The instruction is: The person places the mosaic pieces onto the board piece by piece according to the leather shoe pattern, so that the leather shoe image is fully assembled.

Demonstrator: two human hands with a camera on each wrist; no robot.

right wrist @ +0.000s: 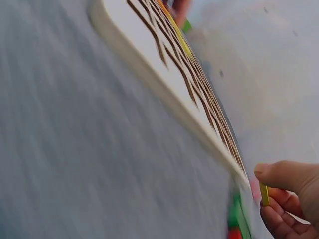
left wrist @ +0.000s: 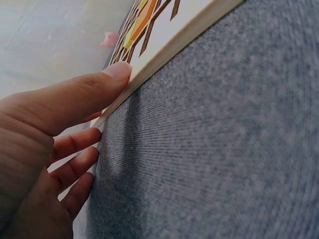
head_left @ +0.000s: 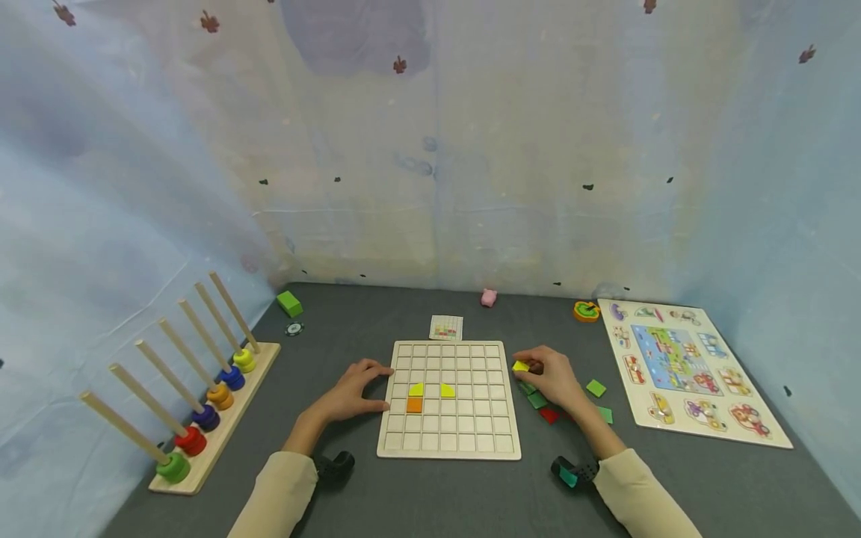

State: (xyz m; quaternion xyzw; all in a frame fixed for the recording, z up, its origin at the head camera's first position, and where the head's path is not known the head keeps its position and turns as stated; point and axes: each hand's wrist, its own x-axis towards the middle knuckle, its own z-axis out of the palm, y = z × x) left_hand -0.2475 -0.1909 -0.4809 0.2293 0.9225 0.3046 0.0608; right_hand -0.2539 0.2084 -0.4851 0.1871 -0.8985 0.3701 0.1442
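A wooden grid board point(head_left: 464, 446) lies in the middle of the table. Along its left edge rests my left hand point(head_left: 347, 391), thumb touching the rim and the other fingers relaxed, as the left wrist view also shows. Beyond the board's right edge, my right hand point(head_left: 557, 379) pinches a small yellow tile point(right wrist: 264, 194) between thumb and fingers. Two yellow pieces with a cut corner point(head_left: 448, 391) and an orange square tile point(head_left: 414, 405) sit in the grid. Green tiles point(head_left: 537, 400) and a red tile point(head_left: 548, 415) lie below the right hand, partly hidden by it.
A small pattern card point(head_left: 447, 327) lies behind the board. At left stands a peg rack point(head_left: 258, 373) with coloured rings; a picture puzzle board point(head_left: 723, 433) lies at right. Along the back are a green block point(head_left: 289, 303), a pink pig figure point(head_left: 489, 297) and a round orange-green toy point(head_left: 586, 311).
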